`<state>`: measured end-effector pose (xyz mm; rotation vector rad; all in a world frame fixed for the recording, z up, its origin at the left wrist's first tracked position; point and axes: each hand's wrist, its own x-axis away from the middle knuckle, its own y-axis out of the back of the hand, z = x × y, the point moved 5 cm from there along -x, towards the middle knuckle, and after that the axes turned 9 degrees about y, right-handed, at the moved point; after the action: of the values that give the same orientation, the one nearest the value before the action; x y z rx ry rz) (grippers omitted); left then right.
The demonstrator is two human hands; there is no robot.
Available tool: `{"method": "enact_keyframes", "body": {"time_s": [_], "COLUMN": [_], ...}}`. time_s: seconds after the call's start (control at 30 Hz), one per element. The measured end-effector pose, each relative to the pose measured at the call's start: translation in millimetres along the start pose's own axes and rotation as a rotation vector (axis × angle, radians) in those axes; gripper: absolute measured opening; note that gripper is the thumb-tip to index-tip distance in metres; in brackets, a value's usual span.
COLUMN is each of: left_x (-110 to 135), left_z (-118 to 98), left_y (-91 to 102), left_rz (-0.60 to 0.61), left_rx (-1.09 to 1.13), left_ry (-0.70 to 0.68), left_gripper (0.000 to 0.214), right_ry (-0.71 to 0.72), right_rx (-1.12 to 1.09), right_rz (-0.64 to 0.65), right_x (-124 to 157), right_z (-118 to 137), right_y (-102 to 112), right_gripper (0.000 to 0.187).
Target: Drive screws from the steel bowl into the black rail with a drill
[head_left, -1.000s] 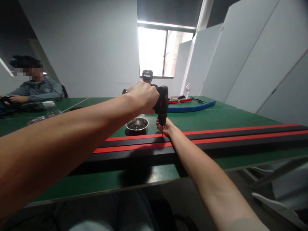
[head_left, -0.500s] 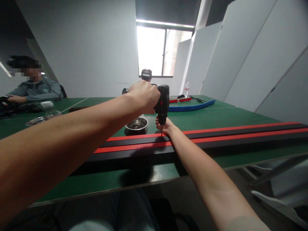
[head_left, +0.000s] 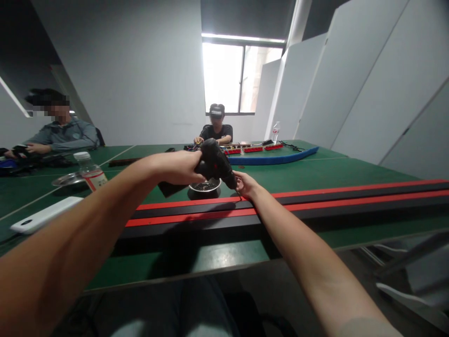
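Left to right: a white case (head_left: 47, 215) and a bottle (head_left: 94, 174) stand on the table (head_left: 298, 174). The left hand (head_left: 182, 167) is closed firmly round the grip of the drill (head_left: 219, 164), which is tilted, nose down to the right, above the bars (head_left: 351, 201). A bowl (head_left: 206, 190) of small dark pieces sits behind. The right hand (head_left: 247, 183) is at the drill's nose, fingers curled; its hold cannot be determined.

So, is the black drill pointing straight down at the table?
No, the drill is tilted in the left hand, its lower end slanting toward the right hand.
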<state>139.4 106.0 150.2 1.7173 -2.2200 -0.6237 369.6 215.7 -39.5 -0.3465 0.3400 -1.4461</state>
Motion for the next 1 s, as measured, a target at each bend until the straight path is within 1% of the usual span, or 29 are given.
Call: {"method": "enact_keyframes", "body": {"time_s": [0.07, 0.13, 0.2, 0.27, 0.3, 0.4, 0.47, 0.53, 0.6, 0.67, 0.77, 0.83, 0.9, 0.93, 1.0], "left_x": [9, 18, 27, 37, 41, 51, 56, 58, 61, 64, 69, 72, 74, 75, 76], "left_z": [28, 60, 97, 131, 144, 170, 179, 183, 185, 186, 185, 183, 181, 179, 178], "left_y": [4.3, 6.7, 7.4, 7.1, 7.3, 8.3, 9.7, 11.7, 13.4, 14.8, 16.3, 16.0, 14.9, 14.1, 12.6], "left_rz": [0.034, 0.013, -0.012, -0.019, -0.027, -0.050, -0.087, -0.137, -0.177, -0.208, -0.253, -0.261, -0.252, -0.244, -0.228], "left_rx": [0.012, -0.007, 0.019, 0.143, 0.221, 0.476, 0.607, 0.680, 0.700, 0.688, 0.663, 0.661, 0.666, 0.670, 0.679], "left_ry": [0.033, 0.073, 0.201, 0.334, 0.368, 0.391, 0.364, 0.320, 0.285, 0.269, 0.271, 0.264, 0.247, 0.241, 0.236], "left_gripper": [0.030, 0.034, 0.035, 0.038, 0.038, 0.035, 0.035, 0.037, 0.037, 0.036, 0.037, 0.038, 0.039, 0.040, 0.041], "right_ry": [0.002, 0.029, 0.083, 0.132, 0.144, 0.156, 0.194, 0.239, 0.266, 0.279, 0.289, 0.285, 0.244, 0.216, 0.211], "right_rx": [0.052, 0.126, 0.203, 0.287, 0.330, 0.487, 0.632, 0.817, 1.032, 1.252, 1.513, 1.621, 1.679, 1.680, 1.592], "right_rz": [0.045, 0.082, 0.074, 0.039, 0.022, 0.009, 0.032, 0.068, 0.099, 0.099, 0.061, 0.059, 0.082, 0.109, 0.183], "right_x": [4, 7, 10, 12, 12, 9, 3, -5, -13, -19, -25, -28, -33, -36, -43], "right_z": [-1, -1, 2, 4, 5, 6, 5, 2, -3, -8, -14, -17, -22, -25, -29], "right_y": [-4, -9, -11, -11, -12, -18, -27, -41, -56, -69, -86, -93, -97, -98, -102], "right_gripper": [0.015, 0.022, 0.025, 0.025, 0.024, 0.019, 0.015, 0.011, 0.009, 0.008, 0.019, 0.029, 0.030, 0.028, 0.024]}}
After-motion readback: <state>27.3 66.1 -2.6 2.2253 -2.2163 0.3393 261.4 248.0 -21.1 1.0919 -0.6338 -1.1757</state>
